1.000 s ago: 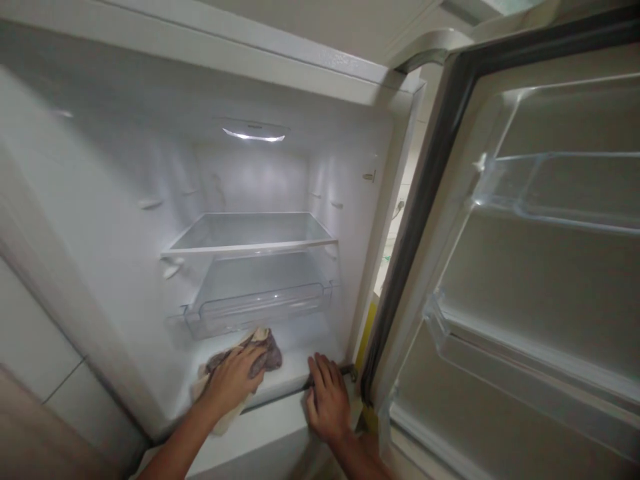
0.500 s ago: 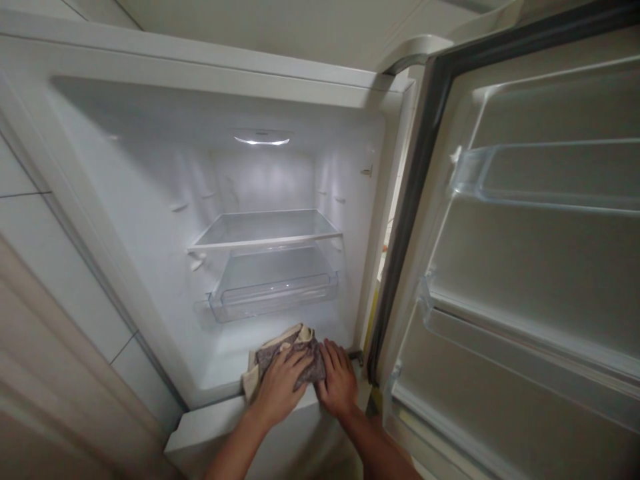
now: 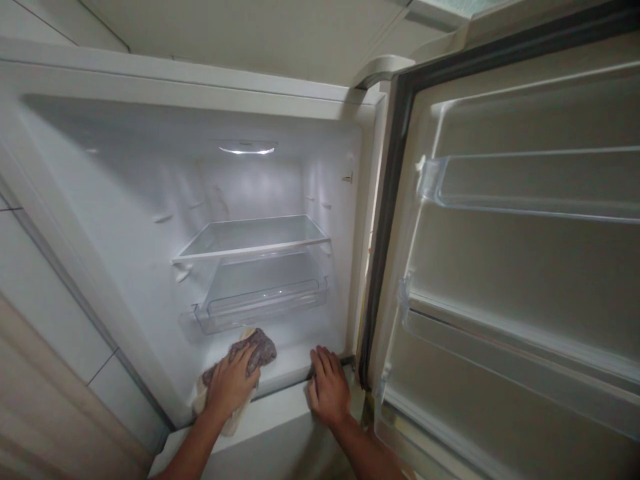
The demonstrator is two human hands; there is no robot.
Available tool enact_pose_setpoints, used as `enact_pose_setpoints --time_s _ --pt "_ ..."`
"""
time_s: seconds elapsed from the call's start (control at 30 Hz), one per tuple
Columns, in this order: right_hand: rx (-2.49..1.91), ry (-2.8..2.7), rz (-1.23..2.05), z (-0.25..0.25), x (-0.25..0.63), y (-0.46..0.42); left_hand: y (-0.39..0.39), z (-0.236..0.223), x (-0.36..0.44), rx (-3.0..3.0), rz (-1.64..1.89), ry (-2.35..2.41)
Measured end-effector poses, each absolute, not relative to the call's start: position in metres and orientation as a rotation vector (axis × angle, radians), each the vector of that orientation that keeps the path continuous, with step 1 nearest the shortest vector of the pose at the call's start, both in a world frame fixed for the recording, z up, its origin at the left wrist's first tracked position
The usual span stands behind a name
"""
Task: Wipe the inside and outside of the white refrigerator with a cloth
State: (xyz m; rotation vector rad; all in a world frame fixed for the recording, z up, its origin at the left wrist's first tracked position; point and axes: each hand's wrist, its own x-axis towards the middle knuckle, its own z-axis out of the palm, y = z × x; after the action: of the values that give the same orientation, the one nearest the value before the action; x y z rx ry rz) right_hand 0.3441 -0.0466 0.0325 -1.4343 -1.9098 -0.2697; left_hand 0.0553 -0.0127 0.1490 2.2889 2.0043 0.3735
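Observation:
A brown patterned cloth (image 3: 263, 348) with a cream border lies bunched on the floor of the opened fridge (image 3: 295, 363), part of it hanging over the front edge. My left hand (image 3: 233, 383) is over the cloth and grips it, pressing it down near the left front corner. To the right, my right hand (image 3: 330, 387) rests on the fridge's front lip, its fingers extended forward over the edge and holding nothing. Its thumb is at the left side of the hand.
Above the hands are a glass shelf (image 3: 255, 233) and a clear plastic drawer (image 3: 265, 305). A lamp (image 3: 247, 150) shines at the top. The opened door (image 3: 510, 260) with its clear racks (image 3: 540, 190) stands on the right. A tiled wall (image 3: 45, 287) runs along the left.
My left hand has moved left with the cloth, away from my right hand. The right hand has stayed at the fridge's front lip. The view has shifted slightly.

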Motion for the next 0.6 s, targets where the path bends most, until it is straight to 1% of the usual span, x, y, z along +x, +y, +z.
enact_pose_setpoints --time_s 0.17,0.3,0.47,0.6 --pt "-1.433 -1.924 -0.308 0.032 0.343 -0.046 -0.022 0.150 0.127 2.387 0.376 1.856" --pt "-1.457 -1.928 -0.218 0.038 0.346 -0.047 -0.036 0.148 0.159 2.456 0.395 1.641" --pt "-1.482 -1.963 0.032 0.063 0.346 -0.053 -0.051 0.160 0.118 2.358 0.506 1.459" --pt "-1.506 -1.876 0.166 0.072 0.346 -0.096 -0.065 0.167 0.075 2.025 0.796 1.558"
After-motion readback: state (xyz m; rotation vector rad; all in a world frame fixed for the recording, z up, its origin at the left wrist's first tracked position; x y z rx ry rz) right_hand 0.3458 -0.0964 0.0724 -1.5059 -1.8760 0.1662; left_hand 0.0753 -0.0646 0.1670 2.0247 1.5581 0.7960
